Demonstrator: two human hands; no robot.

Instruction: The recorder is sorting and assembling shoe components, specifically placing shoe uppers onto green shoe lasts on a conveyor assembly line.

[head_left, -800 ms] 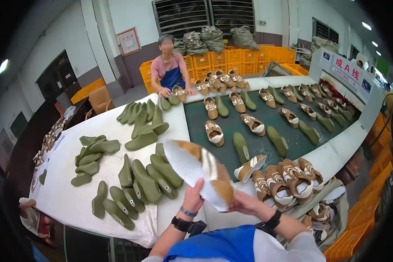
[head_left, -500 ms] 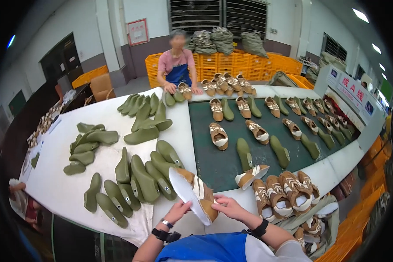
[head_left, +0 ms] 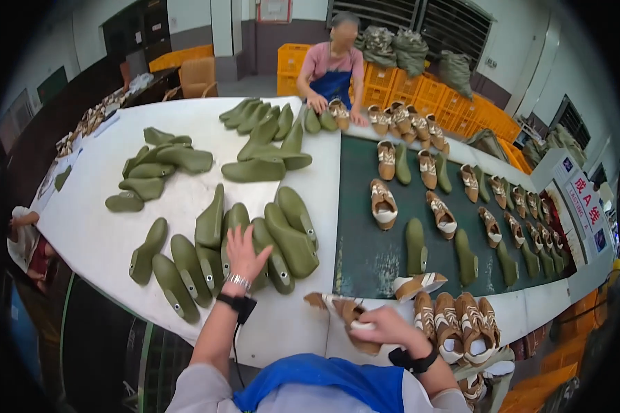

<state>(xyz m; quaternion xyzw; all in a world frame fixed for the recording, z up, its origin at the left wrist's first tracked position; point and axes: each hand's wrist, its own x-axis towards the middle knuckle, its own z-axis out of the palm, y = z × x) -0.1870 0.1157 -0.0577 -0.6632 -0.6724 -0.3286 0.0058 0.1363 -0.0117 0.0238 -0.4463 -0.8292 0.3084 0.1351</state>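
My left hand [head_left: 244, 255] is open, fingers spread, over a cluster of olive-green shoe lasts [head_left: 291, 241] on the white tabletop. Whether its fingertips touch the last beneath it I cannot tell. My right hand [head_left: 386, 325] grips a brown sneaker [head_left: 351, 310] with white stripes by its heel end, low over the front of the table. Motion blurs this shoe, and the hand covers part of its opening. Beside my right hand, a lone sneaker [head_left: 420, 284] lies on its side. Several more sneakers [head_left: 464, 323] stand in a row to its right.
A green conveyor belt [head_left: 365, 258] carries rows of sneakers and lasts on the right. More lasts [head_left: 162, 160] lie in piles farther left. Across the table, a person in a blue apron [head_left: 332, 86] has hands by a sneaker and lasts. Orange crates [head_left: 393, 86] stand behind.
My left hand has let go of the sneaker and moved left over the lasts. My right hand keeps the shoe, now tipped lower. The whole view has shifted, with the table appearing farther right.
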